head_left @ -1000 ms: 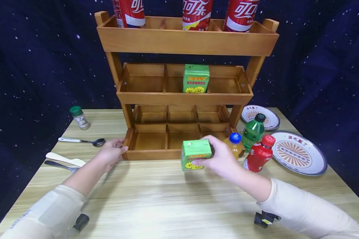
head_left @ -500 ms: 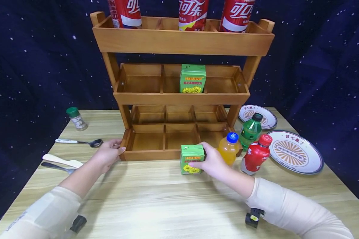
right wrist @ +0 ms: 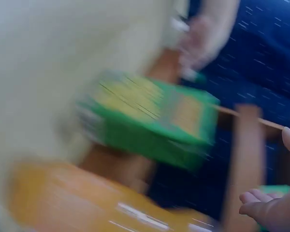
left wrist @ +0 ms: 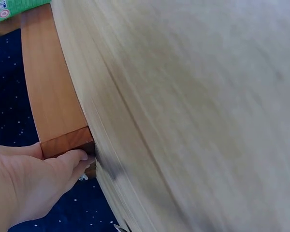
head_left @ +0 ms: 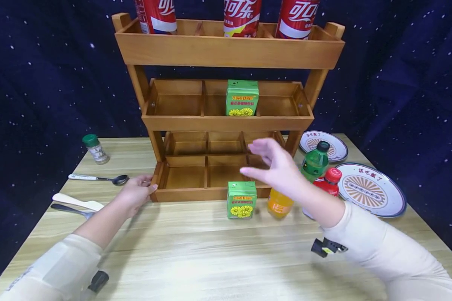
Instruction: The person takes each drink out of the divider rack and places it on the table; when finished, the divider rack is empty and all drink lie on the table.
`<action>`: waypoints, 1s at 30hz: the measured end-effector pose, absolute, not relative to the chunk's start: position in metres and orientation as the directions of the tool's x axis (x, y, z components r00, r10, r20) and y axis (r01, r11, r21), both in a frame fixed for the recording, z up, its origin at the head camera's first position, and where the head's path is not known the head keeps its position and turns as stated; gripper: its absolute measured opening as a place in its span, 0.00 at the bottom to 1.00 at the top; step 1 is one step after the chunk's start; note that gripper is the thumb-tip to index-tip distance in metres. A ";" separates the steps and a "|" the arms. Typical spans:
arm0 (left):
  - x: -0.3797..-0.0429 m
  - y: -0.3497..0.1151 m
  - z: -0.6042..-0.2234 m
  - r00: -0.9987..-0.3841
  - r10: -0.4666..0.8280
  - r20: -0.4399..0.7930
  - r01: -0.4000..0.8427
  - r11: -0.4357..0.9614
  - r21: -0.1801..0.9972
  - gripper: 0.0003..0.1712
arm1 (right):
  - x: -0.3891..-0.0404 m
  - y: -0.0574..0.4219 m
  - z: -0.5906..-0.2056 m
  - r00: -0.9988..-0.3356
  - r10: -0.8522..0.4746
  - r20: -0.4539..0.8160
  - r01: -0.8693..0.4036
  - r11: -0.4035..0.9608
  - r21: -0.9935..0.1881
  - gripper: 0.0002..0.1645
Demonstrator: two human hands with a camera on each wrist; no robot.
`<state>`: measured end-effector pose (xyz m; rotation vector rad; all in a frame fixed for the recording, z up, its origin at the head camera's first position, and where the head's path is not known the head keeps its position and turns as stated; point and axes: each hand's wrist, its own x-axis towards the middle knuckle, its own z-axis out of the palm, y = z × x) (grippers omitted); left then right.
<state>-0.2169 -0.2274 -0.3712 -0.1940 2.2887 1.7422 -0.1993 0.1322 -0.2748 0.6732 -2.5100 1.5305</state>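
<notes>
A three-tier wooden rack (head_left: 229, 51) stands on the table. At its lower left corner my left hand (head_left: 135, 195) grips the bottom tier's end, thumb and fingers round the wood (left wrist: 65, 140) in the left wrist view. A green drink carton (head_left: 242, 200) stands upright on the table before the rack. Above and to the right of it my right hand (head_left: 280, 169) is raised with fingers spread, holding nothing. Behind that hand's wrist is an orange juice bottle (head_left: 280, 205), its top hidden. Carton and bottle look blurred in the right wrist view.
Red cans (head_left: 242, 19) fill the top tier; another green carton (head_left: 242, 98) sits in the middle one. A green bottle (head_left: 314, 162), a red bottle (head_left: 331, 182) and two plates (head_left: 393, 200) stand right. Left are a shaker (head_left: 96, 149), a spoon (head_left: 119, 179) and other cutlery.
My right hand has set the green carton on the table, let go of it, and risen up and to the right with its fingers opened. The left hand has stayed at the rack's corner.
</notes>
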 end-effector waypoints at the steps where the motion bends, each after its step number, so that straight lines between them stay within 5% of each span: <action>1: -0.217 -0.227 -0.371 -0.958 0.051 -0.283 -0.259 0.275 0.926 0.34 | -0.201 0.134 -0.259 -0.885 -0.291 0.362 -0.453 0.371 -0.810 0.40; 5: -0.218 -0.228 -0.370 -0.957 0.057 -0.284 -0.259 0.269 0.928 0.35 | -0.206 0.136 -0.202 -0.871 -0.220 0.439 -0.491 0.376 -0.786 0.41; 9: -0.219 -0.229 -0.372 -0.958 0.062 -0.280 -0.256 0.256 0.932 0.35 | -0.235 0.140 -0.175 -0.900 -0.200 0.388 -0.436 0.453 -0.778 0.44; 15: -0.220 -0.228 -0.373 -0.957 0.062 -0.283 -0.258 0.258 0.931 0.35 | -0.287 0.137 -0.178 -0.932 -0.226 0.283 -0.362 0.539 -0.761 0.50; 30: -0.220 -0.229 -0.374 -0.958 0.061 -0.279 -0.254 0.262 0.931 0.35 | -0.320 0.130 -0.193 -0.883 -0.334 0.331 -0.456 0.439 -0.774 0.30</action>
